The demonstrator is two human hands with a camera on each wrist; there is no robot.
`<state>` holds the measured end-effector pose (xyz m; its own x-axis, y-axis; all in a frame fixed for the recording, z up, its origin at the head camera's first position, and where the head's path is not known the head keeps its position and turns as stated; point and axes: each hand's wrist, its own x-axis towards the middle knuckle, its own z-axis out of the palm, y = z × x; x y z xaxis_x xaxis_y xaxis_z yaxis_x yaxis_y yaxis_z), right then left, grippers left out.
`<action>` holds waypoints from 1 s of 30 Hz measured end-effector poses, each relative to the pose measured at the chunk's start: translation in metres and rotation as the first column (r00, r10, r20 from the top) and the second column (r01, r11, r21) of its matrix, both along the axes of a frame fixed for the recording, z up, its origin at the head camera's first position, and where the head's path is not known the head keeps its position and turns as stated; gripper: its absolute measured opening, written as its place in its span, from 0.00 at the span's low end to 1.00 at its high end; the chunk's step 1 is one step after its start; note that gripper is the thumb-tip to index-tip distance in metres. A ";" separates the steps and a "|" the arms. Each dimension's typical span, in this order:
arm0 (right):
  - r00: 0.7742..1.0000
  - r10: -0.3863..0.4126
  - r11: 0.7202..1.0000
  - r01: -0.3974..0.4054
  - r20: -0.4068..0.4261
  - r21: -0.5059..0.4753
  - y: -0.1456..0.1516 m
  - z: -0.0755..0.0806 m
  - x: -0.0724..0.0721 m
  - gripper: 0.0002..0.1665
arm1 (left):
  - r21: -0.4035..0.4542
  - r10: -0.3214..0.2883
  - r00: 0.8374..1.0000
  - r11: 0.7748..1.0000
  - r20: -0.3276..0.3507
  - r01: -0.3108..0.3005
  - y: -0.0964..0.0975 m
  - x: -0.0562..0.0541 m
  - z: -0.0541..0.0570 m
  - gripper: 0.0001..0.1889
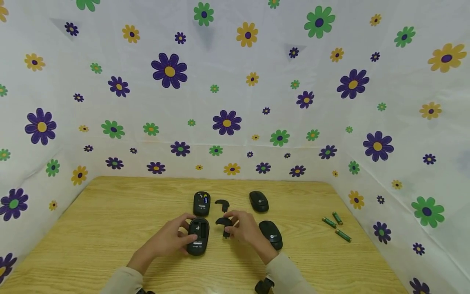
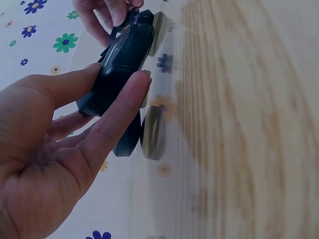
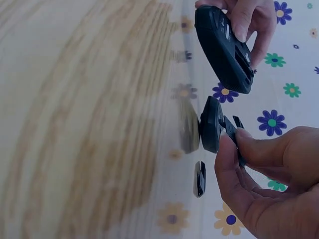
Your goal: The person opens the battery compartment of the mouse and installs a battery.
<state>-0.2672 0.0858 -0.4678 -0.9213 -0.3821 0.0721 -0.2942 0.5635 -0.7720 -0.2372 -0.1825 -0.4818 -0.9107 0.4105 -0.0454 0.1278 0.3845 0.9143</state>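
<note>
My left hand (image 1: pixel 167 239) grips an upside-down black computer mouse (image 1: pixel 197 248) by its sides, thumb on the underside. Its battery slot is uncovered and looks dark; in the right wrist view this mouse (image 3: pixel 219 50) is raised off the table. Between thumb and fingers, my right hand (image 1: pixel 247 229) pinches a black battery cover (image 1: pixel 223 221) with a narrow tab, just right of the mouse. Behind stands another overturned mouse (image 1: pixel 201 209), its slot uncovered with something blue and yellow inside. A second battery cover (image 1: pixel 222 202) lies beside that one.
Two black mice lie right side up on the right, a farther one (image 1: pixel 258 201) and a nearer one (image 1: pixel 271 234). Three green batteries (image 1: pixel 329 222) lie loose near the right edge of the wooden table (image 1: pixel 92 241). A flowered cloth (image 1: pixel 147 106) encloses the back and sides.
</note>
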 end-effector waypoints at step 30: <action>0.990 0.056 0.990 -0.073 0.132 0.121 -0.003 -0.007 -0.002 0.19 | -0.025 -0.001 1.000 1.000 -0.002 0.000 -0.003 0.002 0.002 0.29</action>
<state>-0.2693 0.0825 -0.4744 -0.8929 -0.4395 -0.0973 -0.2362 0.6414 -0.7299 -0.2355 -0.1859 -0.4799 -0.9106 0.4097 -0.0541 0.1294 0.4068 0.9043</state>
